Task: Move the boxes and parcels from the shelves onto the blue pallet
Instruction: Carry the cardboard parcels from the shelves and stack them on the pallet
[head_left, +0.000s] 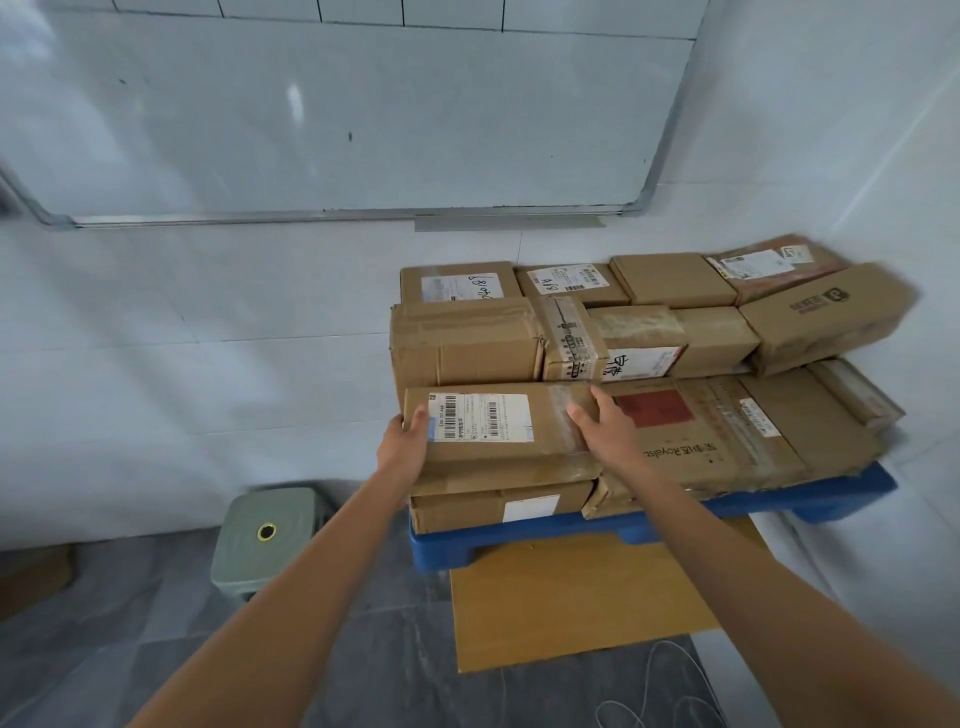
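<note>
A blue pallet (524, 538) on the floor carries a stack of several brown cardboard boxes. At the stack's front left lies a long flat box with a white shipping label (545, 426), on top of another flat box (457, 506). My left hand (405, 447) grips its left end, thumb on top. At its right end rests my right hand (605, 428), fingers on the top face and wrapped over the edge. To the right sits a wide box with a red patch (701, 441). No shelves are in view.
A green plastic stool (265, 540) stands on the floor left of the pallet. A brown board (571, 608) lies in front of the pallet, with white cable (660, 691) near it. A whiteboard (337, 114) hangs on the tiled wall behind.
</note>
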